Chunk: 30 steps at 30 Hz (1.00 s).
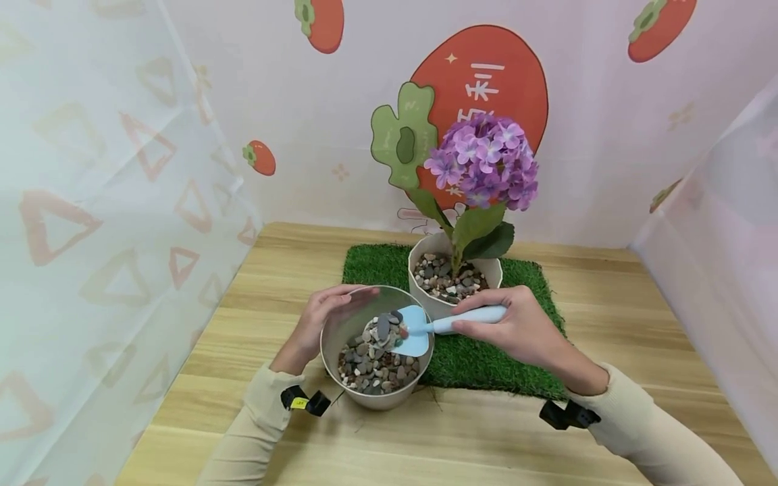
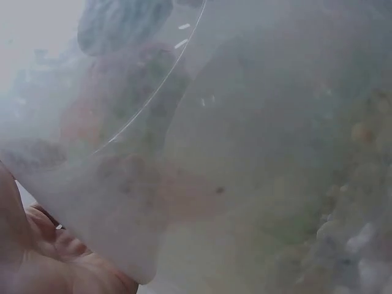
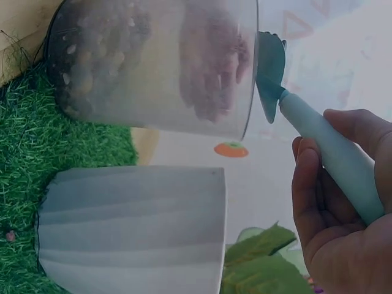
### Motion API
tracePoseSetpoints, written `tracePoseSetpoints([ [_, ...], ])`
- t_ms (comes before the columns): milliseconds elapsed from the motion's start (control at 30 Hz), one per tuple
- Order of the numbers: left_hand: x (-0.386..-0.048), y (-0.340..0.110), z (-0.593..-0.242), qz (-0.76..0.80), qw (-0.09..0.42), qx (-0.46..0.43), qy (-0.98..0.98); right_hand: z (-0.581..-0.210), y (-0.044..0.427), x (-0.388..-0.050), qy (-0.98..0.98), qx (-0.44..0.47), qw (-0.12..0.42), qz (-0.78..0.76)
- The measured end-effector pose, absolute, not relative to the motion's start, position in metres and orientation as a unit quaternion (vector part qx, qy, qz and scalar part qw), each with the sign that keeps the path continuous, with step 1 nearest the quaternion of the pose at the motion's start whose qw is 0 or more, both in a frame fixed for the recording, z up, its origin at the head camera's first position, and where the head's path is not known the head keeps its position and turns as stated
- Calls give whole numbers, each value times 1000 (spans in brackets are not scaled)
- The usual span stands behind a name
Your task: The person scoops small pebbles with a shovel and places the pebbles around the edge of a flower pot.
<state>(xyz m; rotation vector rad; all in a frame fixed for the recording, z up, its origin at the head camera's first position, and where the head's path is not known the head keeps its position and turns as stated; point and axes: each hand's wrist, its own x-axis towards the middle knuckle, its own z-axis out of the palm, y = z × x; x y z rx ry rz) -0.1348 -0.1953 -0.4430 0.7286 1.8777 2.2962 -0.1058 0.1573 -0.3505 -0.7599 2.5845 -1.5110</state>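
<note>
A translucent tub [image 1: 377, 398] of mixed pebbles [image 1: 383, 371] stands at the mat's left front edge. My left hand [image 1: 322, 314] holds its left side, fingers curving along the outer wall; through the cloudy plastic [image 2: 202, 153] the left wrist view is blurred. The pale blue handle of a small shovel [image 1: 471, 317] is gripped in my right hand [image 1: 516, 327]. Its blade [image 3: 271, 70] is over the tub's opening, with grey stones [image 1: 384, 327] at its tip. Just behind is a white flowerpot [image 3: 135, 226] with pebbles around the stem of a purple hydrangea [image 1: 486, 158].
Green artificial turf [image 1: 486, 364] lies under the flowerpot, on a light wooden table [image 1: 255, 324]. Printed cloth [image 1: 340, 115] hangs behind the table and along both sides. Broad leaves [image 1: 480, 226] spread above the pot's rim.
</note>
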Motion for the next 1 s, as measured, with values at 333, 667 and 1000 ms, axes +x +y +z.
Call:
tracePoseSetpoints([
  [333,-138,-193,-446,769,52,251,586,-342,176,-100,844,-220,-14,-490],
  [667,-138,-190,-444,781,42,252,570,-327,196,-100,844,-216,-82,-485],
  [1000,-134,-189,-444,789,46,219,572,-324,215,-109,853,-170,-97,-484],
])
